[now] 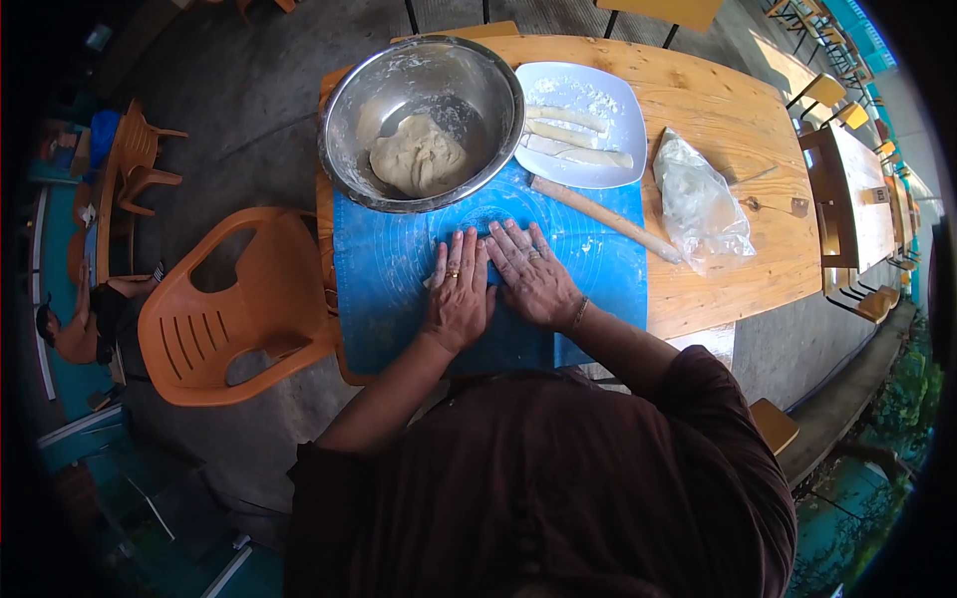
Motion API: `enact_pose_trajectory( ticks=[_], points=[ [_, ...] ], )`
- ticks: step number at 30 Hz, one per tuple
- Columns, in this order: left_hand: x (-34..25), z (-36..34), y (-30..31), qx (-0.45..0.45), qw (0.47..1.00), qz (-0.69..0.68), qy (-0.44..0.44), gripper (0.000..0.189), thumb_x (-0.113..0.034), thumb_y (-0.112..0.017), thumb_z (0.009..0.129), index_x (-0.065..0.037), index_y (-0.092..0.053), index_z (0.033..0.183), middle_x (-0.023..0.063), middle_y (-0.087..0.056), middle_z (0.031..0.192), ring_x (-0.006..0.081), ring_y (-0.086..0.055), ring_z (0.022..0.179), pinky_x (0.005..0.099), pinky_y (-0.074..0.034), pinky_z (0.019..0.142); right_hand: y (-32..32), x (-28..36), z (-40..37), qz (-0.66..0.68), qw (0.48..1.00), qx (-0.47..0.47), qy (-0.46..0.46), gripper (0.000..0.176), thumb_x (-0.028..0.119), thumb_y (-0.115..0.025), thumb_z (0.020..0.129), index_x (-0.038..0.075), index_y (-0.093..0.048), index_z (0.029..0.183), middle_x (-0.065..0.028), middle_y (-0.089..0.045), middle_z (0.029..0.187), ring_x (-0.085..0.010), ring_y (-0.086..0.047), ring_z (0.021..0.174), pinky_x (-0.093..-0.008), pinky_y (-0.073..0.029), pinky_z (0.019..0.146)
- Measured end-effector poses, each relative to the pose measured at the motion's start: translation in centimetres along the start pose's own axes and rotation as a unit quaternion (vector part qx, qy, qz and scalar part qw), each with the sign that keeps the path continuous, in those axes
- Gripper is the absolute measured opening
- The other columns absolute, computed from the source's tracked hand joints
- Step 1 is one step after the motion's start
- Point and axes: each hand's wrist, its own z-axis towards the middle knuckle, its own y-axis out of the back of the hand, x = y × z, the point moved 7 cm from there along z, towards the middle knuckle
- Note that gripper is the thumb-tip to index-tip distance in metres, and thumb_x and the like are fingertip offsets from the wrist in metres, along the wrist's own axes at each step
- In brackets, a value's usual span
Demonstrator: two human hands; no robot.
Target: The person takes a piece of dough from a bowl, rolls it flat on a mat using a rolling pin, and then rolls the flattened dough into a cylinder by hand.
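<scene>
Both of my hands lie flat, side by side, on a blue mat [384, 299] dusted with flour. My left hand [462, 294] has its fingers stretched forward, and a bit of pale dough shows at its outer edge. My right hand [533, 274] is flat too, its fingers spread a little and its thumb near the left one. What lies under the palms is mostly hidden. Ahead of them stands a steel bowl [344, 130] with a lump of dough [419, 156] in it. A white plate [623, 110] holds several floured dough strips [573, 135]. A wooden rolling pin [608, 219] rests diagonally on the mat.
A clear plastic bag [698, 204] with white contents lies on the wooden table [738, 100], right of the rolling pin. An orange chair [234, 309] stands against the table's left side. Another person [85, 324] sits at the far left. More tables and chairs are at the right.
</scene>
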Motion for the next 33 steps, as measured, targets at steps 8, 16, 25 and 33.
enact_pose_trajectory(
  ticks=[8, 16, 25, 33],
  points=[
    [2.4, 3.2, 1.5, -0.003, 0.994, 0.029, 0.104, 0.072, -0.027, -0.054, 0.091, 0.013, -0.028, 0.145, 0.0306, -0.027, 0.153, 0.0441, -0.023, 0.144, 0.0557, -0.012, 0.119, 0.6, -1.5, 3.7, 0.021, 0.998, -0.029, -0.043, 0.080, 0.023, -0.065, 0.080, -0.004, -0.031, 0.148, -0.0235, -0.027, 0.156, -0.0394, -0.020, 0.148, -0.0539, -0.012, 0.121],
    [-2.2, -1.4, 1.0, -0.042, 0.999, -0.029, -0.001, 0.065, -0.025, -0.051, 0.092, 0.014, -0.035, 0.141, 0.0329, -0.032, 0.150, 0.0455, -0.027, 0.143, 0.0546, -0.017, 0.119, 0.0, 1.0, -1.3, 0.018, 1.000, 0.006, -0.010, 0.077, 0.020, -0.062, 0.081, -0.005, -0.032, 0.147, -0.0235, -0.028, 0.156, -0.0395, -0.022, 0.147, -0.0573, -0.013, 0.120],
    [2.4, 2.9, 0.8, -0.060, 0.995, 0.046, 0.064, 0.061, -0.023, -0.055, 0.092, 0.005, -0.039, 0.143, 0.0244, -0.041, 0.147, 0.0411, -0.037, 0.138, 0.0525, -0.023, 0.116, -0.5, -1.7, 4.2, -0.058, 0.997, -0.025, -0.033, 0.069, 0.023, -0.061, 0.085, 0.001, -0.039, 0.146, -0.0186, -0.040, 0.150, -0.0348, -0.026, 0.146, -0.0528, -0.015, 0.121],
    [5.6, 3.6, 3.1, -0.047, 0.992, -0.010, 0.117, 0.023, -0.020, -0.061, 0.092, -0.003, -0.062, 0.106, 0.0160, -0.061, 0.104, 0.0360, -0.058, 0.100, 0.0474, -0.043, 0.091, 1.7, -3.2, 5.6, -0.021, 0.996, 0.016, -0.087, 0.029, 0.016, -0.056, 0.089, 0.006, -0.065, 0.114, -0.0149, -0.061, 0.117, -0.0339, -0.057, 0.117, -0.0481, -0.043, 0.102]
  ],
)
